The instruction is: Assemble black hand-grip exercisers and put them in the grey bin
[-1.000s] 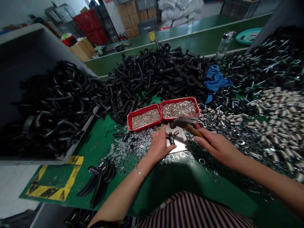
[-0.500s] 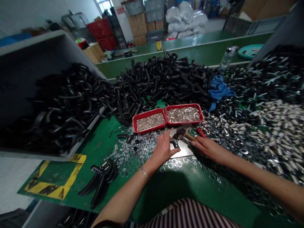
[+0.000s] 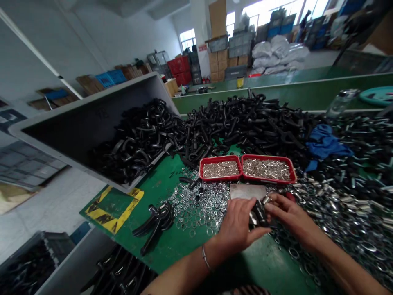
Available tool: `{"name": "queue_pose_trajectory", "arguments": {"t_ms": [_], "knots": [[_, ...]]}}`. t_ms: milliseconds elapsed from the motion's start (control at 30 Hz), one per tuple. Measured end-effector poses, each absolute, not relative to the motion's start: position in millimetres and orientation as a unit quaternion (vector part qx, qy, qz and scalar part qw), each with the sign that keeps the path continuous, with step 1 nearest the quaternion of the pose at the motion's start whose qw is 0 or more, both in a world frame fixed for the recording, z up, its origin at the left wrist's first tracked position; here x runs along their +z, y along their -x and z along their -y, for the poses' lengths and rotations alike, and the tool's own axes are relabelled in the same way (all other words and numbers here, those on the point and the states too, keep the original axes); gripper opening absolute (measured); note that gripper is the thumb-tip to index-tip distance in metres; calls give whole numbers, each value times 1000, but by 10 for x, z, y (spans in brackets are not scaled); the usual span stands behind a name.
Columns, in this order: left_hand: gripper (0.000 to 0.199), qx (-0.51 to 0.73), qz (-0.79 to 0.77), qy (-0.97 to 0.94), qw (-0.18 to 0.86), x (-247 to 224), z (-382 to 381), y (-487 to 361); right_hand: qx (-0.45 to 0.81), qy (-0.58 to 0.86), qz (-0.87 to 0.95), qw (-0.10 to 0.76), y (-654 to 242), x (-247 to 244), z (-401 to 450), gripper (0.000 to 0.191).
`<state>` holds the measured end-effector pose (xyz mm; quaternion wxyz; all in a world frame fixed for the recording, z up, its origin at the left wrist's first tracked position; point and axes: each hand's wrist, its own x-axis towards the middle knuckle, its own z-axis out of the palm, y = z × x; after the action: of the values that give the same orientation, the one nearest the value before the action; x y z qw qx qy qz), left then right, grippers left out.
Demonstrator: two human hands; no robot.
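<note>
My left hand [image 3: 236, 227] is closed round a black part [image 3: 260, 212] with some shiny metal on it, held up over the near edge of a flat metal plate [image 3: 245, 191]. Against the upper end of that part, my right hand [image 3: 287, 214] pinches a small silver metal sleeve [image 3: 265, 200] between thumb and fingers. Whether the sleeve sits in the part or only touches it, I cannot tell. A red handle [image 3: 290, 196] shows just behind my right hand. Loose metal rings and washers [image 3: 199, 205] lie left of my left hand.
Two red trays, one with tiny metal bits [image 3: 200, 170] and one with pins [image 3: 294, 172], stand behind the plate. A heap of black parts [image 3: 239, 119] spills from a tipped grey bin [image 3: 92, 102]. Black clamp-like pieces [image 3: 158, 223] lie left; a blue cloth [image 3: 327, 141] lies right.
My right hand has let go of the hammer and now pinches a silver sleeve. My left hand has lifted the black part off the plate towards me. The view has swung left.
</note>
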<state>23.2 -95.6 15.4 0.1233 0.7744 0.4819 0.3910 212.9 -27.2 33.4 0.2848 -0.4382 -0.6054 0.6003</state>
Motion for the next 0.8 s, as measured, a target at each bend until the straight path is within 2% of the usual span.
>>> {"name": "queue_pose_trajectory", "arguments": {"t_ms": [133, 167, 200, 300, 400, 500, 600, 733, 800], "knots": [[91, 350, -497, -783, 135, 190, 988, -45, 403, 432, 733, 337, -2178, 208, 331, 23], [86, 335, -504, -785, 133, 245, 930, 77, 353, 413, 765, 346, -2217, 172, 355, 21], [77, 320, -516, -785, 120, 312, 837, 240, 318, 392, 787, 354, -2257, 141, 378, 21], [35, 266, -604, -751, 21, 520, 391, 920, 286, 398, 782, 386, -2339, 88, 435, 28], [42, 152, -680, -716, -28, 619, -91, 1625, 346, 468, 693, 425, -2318, 94, 482, 28], [50, 20, -677, -736, -14, 520, -414, 2069, 475, 481, 582, 452, -2229, 109, 497, 29], [29, -64, -667, -741, -40, 291, -559, 2303, 543, 457, 498, 498, -2176, 69, 440, 35], [14, -59, -654, -754, -13, 64, -528, 2485, 631, 438, 406, 495, -2191, -34, 340, 36], [14, -22, -665, -747, 24, 49, -461, 2541, 661, 426, 381, 487, -2199, -70, 298, 36]]}}
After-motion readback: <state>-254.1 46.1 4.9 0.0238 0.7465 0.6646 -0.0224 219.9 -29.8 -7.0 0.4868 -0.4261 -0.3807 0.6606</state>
